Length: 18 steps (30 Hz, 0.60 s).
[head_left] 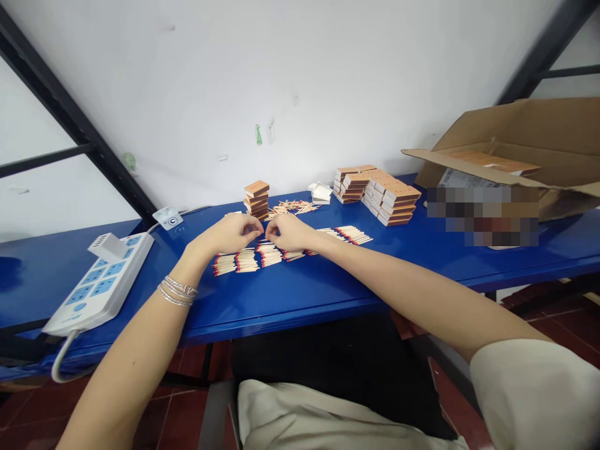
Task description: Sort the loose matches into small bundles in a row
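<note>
My left hand (237,231) and my right hand (289,232) meet almost fingertip to fingertip above the blue table. Both have curled, pinching fingers, and whatever lies between them is too small or hidden to make out. Just below them, red-tipped matches (270,254) lie in a row of small flat bundles, partly covered by my right hand and forearm. More bundled matches (354,235) continue to the right. Right behind my fingers stands a stack of orange matchboxes (256,199). A loose heap of matches (293,207) lies beside that stack.
White matchbox trays (321,193) sit behind the matches, left of a large block of stacked matchboxes (384,192). An open cardboard box (469,162) stands at right. A white power strip (105,281) with a plugged-in adapter lies at left. The wall closes off the back.
</note>
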Available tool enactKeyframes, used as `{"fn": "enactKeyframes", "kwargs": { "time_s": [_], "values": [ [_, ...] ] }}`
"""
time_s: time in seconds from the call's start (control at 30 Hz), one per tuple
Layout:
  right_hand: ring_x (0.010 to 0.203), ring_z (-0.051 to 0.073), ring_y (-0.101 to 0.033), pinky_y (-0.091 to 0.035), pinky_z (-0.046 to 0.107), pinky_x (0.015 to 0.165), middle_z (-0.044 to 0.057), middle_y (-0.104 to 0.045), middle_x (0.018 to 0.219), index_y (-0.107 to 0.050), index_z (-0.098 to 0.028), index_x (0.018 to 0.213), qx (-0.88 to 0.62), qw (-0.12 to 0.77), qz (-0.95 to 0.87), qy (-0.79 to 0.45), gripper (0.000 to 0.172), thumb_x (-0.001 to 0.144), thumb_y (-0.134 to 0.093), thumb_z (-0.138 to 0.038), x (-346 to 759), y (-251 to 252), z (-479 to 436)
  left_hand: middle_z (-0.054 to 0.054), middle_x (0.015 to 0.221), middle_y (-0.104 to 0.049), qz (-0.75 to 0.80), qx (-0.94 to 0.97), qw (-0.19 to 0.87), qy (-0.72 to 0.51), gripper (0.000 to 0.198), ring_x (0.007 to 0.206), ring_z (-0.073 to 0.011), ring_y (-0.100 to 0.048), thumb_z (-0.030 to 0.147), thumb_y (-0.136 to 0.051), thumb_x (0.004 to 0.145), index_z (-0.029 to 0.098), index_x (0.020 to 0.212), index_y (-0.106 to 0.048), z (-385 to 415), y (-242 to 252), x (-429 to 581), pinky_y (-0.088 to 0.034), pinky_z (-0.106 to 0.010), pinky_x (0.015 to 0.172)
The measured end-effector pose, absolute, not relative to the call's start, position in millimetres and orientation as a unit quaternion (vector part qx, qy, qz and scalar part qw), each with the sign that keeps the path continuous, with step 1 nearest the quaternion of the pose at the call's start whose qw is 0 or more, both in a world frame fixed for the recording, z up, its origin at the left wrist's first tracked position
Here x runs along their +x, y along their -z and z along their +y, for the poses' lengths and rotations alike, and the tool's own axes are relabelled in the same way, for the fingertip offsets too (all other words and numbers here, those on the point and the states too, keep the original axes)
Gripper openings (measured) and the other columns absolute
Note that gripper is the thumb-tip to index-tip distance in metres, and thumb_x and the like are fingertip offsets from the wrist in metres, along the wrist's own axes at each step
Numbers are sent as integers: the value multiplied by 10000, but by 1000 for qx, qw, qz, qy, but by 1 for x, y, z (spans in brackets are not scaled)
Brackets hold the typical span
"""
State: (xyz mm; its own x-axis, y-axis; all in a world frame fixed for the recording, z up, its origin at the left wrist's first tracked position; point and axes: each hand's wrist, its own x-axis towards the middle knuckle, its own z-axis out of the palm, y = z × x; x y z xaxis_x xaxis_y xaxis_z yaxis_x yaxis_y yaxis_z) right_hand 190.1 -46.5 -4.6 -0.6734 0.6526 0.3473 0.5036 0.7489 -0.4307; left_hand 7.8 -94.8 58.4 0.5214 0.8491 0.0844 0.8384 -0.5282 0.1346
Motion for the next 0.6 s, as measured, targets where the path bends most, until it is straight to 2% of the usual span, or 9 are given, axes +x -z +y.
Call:
{"fn": "enactKeyframes", "kwargs": {
  "time_s": [0.13,0.3,0.47,0.6],
  "values": [
    [632,128,-581,-413,232,632,21,-728,753,-745,-170,785,-318,229,-903,-176,236,730,-530,-90,192,-1,-51,-77,976,-736,489,868,39,-70,302,831,-193,-639,273,-485,846,150,1004,-712,-95,-59,8,-467,-306,780],
    [708,127,-620,-437,217,689,27,-744,824,-756,-172,844,-327,242,-896,-176,209,762,-570,-127,204,-9,-39,-72,972,-736,493,866,39,-72,293,832,-188,-636,266,-496,842,155,1005,-713,-98,-60,9,-467,-305,785],
    [802,193,-645,-456,278,751,70,-740,880,-758,-179,909,-483,228,-841,-90,208,758,-614,-183,240,-14,-8,-75,943,-735,498,863,44,-71,281,804,-183,-634,278,-511,841,149,991,-711,-98,-61,10,-468,-297,744],
    [928,226,-639,-450,320,853,81,-729,971,-744,-205,1033,-544,203,-813,-49,332,737,-614,-131,263,-12,9,-72,939,-736,498,863,43,-69,283,807,-188,-634,288,-513,835,157,988,-712,-98,-61,9,-472,-306,745]
  ]
}}
